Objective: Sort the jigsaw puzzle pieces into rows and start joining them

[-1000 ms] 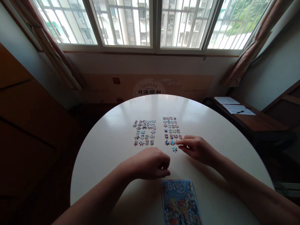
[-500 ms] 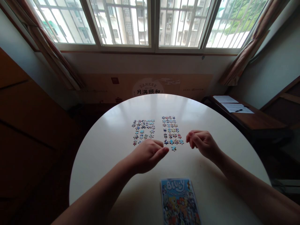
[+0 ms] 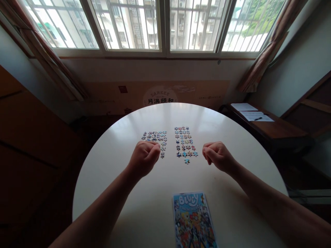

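Observation:
Two groups of small jigsaw pieces lie in rows on a round white table (image 3: 124, 193): a left group (image 3: 158, 136) and a right group (image 3: 184, 142). One loose blue piece (image 3: 187, 161) sits just below the right group. My left hand (image 3: 143, 158) is raised in a fist over the lower part of the left group and hides some of it. My right hand (image 3: 216, 155) is curled into a fist to the right of the right group. Nothing shows in either fist. A colourful puzzle picture card (image 3: 193, 220) lies near the table's front edge.
A cardboard box (image 3: 160, 97) with printed writing stands behind the table under the barred window (image 3: 165, 26). At the right is a wooden side desk (image 3: 274, 129) with papers (image 3: 252, 113) and a pen. Curtains hang at both window ends.
My right hand left the pieces, drew back to the right and closed. My left hand rose from the table, moved forward over the left group and curled into a fist.

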`<state>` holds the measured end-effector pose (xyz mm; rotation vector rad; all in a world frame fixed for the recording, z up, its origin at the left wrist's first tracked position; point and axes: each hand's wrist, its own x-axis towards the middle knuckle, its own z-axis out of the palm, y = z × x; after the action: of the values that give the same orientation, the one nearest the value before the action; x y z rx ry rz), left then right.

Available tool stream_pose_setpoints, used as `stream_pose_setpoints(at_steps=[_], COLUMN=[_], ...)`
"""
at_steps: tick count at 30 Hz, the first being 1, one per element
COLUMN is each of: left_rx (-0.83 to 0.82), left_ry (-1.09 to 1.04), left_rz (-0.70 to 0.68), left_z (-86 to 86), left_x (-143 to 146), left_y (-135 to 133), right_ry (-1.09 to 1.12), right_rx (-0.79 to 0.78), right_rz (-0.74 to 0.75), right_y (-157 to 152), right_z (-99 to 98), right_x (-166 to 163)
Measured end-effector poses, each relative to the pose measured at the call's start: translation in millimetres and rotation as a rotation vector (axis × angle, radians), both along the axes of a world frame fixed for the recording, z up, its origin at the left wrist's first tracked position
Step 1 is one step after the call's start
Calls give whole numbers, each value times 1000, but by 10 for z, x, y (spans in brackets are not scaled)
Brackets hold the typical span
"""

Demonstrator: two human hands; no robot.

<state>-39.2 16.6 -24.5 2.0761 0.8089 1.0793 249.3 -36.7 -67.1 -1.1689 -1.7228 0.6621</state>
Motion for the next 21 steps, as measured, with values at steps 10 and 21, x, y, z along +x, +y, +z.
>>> stream_pose_setpoints(at_steps=[10, 21], left_rx=[234, 301], left_ry=[-54, -33], left_rz=[321, 443], left_z=[64, 39], left_x=[51, -40], left_y=[-85, 73], right_ry=[-48, -93], right_rx=[123, 172], right_rz=[-91, -54], right_y=[15, 52], right_z=[-38, -21], right_x=[-22, 17])
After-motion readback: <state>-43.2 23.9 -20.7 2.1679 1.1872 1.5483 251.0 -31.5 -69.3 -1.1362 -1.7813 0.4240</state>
